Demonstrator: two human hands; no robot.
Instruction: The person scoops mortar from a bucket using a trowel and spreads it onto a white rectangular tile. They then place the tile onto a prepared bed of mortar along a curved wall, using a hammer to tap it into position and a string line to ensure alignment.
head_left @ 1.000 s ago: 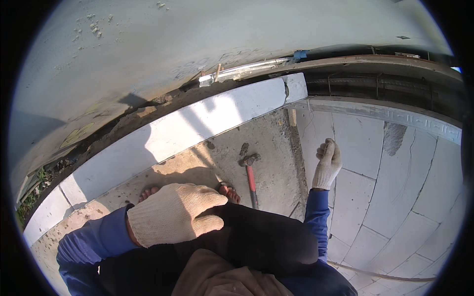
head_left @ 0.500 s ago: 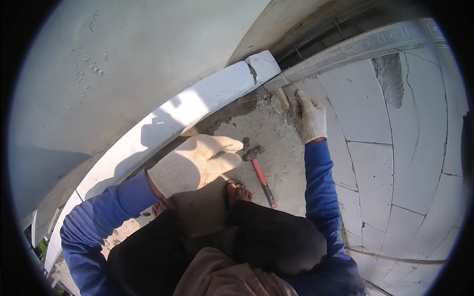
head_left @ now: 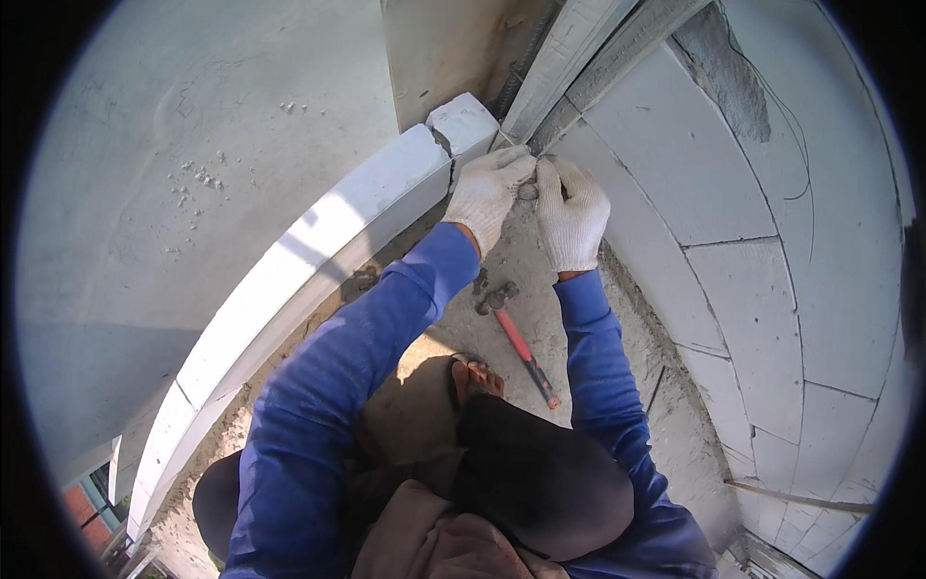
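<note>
Both my hands wear off-white knitted gloves and meet at the corner where the low block row joins the block wall. My left hand [head_left: 488, 193] is closed, thumb and fingertips pinching by the end of the row. Close beside it, my right hand [head_left: 576, 214] is closed too, its fingertips pinched together. A thin pale string [head_left: 555, 141] runs to the fingertips of both hands; its part between the fingers is mostly hidden. Below the hands a hammer [head_left: 517, 340] with a red and black handle lies on the rough cement floor [head_left: 603, 425].
The low row of white blocks [head_left: 318, 227] curves along my left, its cracked end block [head_left: 463, 124] near my left hand. On my right stands the block wall [head_left: 666, 164] with a loose thin wire [head_left: 772, 92]. My sandalled foot [head_left: 476, 379] is near the hammer.
My left hand has swung up and forward from above my knees to the corner, going from extended fingers to a pinch. My right hand has shifted slightly left. The view has turned.
</note>
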